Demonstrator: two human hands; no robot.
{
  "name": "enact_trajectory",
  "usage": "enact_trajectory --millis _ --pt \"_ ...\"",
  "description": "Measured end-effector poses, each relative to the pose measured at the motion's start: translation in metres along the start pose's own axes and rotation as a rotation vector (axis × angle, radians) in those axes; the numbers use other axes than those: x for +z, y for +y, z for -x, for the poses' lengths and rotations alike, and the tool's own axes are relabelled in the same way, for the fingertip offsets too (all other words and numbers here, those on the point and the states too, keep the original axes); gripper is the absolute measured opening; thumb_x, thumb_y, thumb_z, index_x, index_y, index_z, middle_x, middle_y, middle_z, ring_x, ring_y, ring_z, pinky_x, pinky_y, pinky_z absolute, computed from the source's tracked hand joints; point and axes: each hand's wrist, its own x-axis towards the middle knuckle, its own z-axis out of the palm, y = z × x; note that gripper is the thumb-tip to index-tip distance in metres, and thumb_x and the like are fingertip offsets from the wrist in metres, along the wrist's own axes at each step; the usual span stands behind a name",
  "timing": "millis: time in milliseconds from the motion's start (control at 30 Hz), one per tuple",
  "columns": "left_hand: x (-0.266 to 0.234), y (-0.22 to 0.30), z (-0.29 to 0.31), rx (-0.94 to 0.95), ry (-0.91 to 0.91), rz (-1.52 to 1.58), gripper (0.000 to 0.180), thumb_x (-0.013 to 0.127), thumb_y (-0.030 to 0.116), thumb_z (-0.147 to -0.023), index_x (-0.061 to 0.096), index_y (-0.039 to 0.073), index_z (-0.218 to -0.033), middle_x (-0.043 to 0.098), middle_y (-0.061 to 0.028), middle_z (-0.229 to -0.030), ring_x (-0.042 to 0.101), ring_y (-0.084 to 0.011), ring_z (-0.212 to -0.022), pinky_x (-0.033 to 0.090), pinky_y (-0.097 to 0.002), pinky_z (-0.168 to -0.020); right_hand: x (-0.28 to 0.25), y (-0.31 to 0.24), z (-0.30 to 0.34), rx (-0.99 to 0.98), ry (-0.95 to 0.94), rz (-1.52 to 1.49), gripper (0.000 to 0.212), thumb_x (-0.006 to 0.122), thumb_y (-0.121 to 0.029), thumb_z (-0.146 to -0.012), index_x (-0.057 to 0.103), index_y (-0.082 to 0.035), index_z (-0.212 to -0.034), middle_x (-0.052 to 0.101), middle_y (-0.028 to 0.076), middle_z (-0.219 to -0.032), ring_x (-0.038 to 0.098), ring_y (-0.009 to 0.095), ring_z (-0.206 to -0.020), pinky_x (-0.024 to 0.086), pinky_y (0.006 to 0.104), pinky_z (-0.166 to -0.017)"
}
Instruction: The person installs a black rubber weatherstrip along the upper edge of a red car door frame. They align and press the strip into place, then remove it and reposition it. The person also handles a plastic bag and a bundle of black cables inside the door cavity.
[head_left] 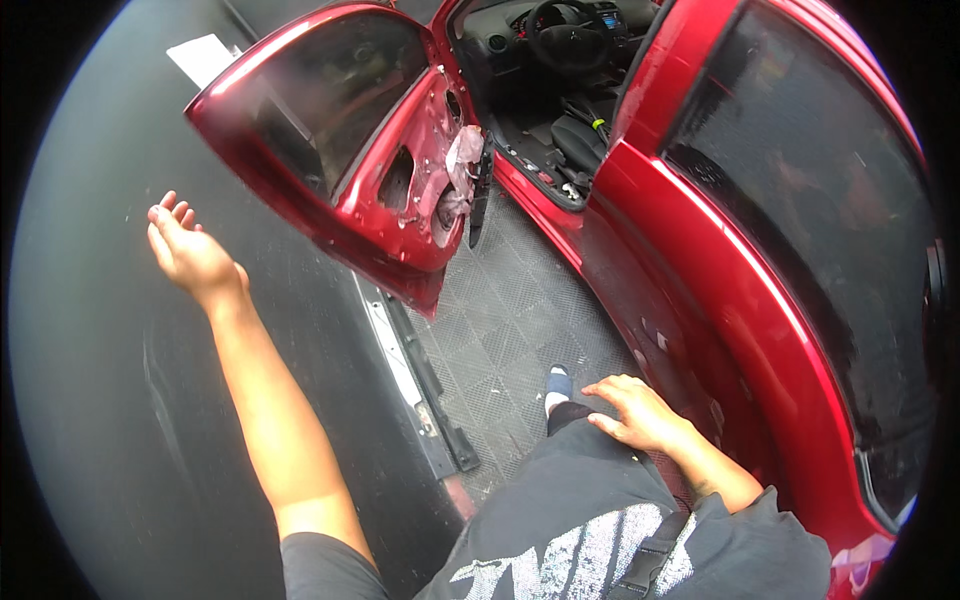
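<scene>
My left hand point(193, 252) is raised at the far left, in front of a dark wall, its fingers loosely curved and nothing seen in it. My right hand point(643, 412) hovers beside my thigh with fingers apart and holds nothing. It is nearest to the side of a red car point(700, 260). Ahead, the car's front door point(300, 215) stands swung out, its inner panel off so that bare red metal and holes show. A crumpled, pale plastic sheet point(463, 160) hangs from that inner side. Neither hand touches the car.
The dark wall point(110, 350) runs along my left. A long black-and-pale strip point(405, 360) lies at its foot. Grey textured floor point(500, 310) shows between wall and car. Through the door opening are the steering wheel point(568, 38) and dark seat. My sandalled foot point(558, 385) is below.
</scene>
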Motion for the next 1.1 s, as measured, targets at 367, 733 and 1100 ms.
enact_trajectory --millis 367,733,1100 --pt "0.18 -0.213 -0.115 0.548 0.758 -0.523 0.07 0.038 0.05 -0.12 0.062 -0.007 -0.085 0.068 -0.0293 -0.082 0.065 -0.0475 -0.078 0.052 -0.0577 -0.08 -0.096 0.111 -0.256 0.088 0.011 -0.114 0.048 0.076 -0.031 -0.104 0.069 -0.006 -0.143 0.073 0.019 -0.138 0.067 0.038 -0.133 0.05 0.0508 -0.117" --pt "0.168 -0.249 -0.078 0.615 0.809 -0.488 0.081 0.032 0.048 -0.121 0.067 -0.024 -0.12 0.07 -0.0415 -0.128 0.069 -0.0477 -0.117 0.053 -0.0537 -0.113 -0.07 0.389 -0.332 -0.136 -0.129 -0.249 0.047 0.075 -0.032 -0.104 0.069 -0.006 -0.143 0.073 0.019 -0.133 0.067 0.039 -0.13 0.05 0.0521 -0.115" --pt "0.201 -0.236 -0.013 0.498 0.872 -0.285 0.09 0.039 0.06 -0.117 0.062 -0.026 -0.13 0.069 -0.0355 -0.133 0.071 -0.0426 -0.12 0.063 -0.0534 -0.104 -0.095 0.509 -0.483 -0.368 -0.078 -0.236 0.048 0.072 -0.033 -0.105 0.067 -0.007 -0.145 0.072 0.019 -0.135 0.067 0.039 -0.131 0.05 0.0531 -0.115"
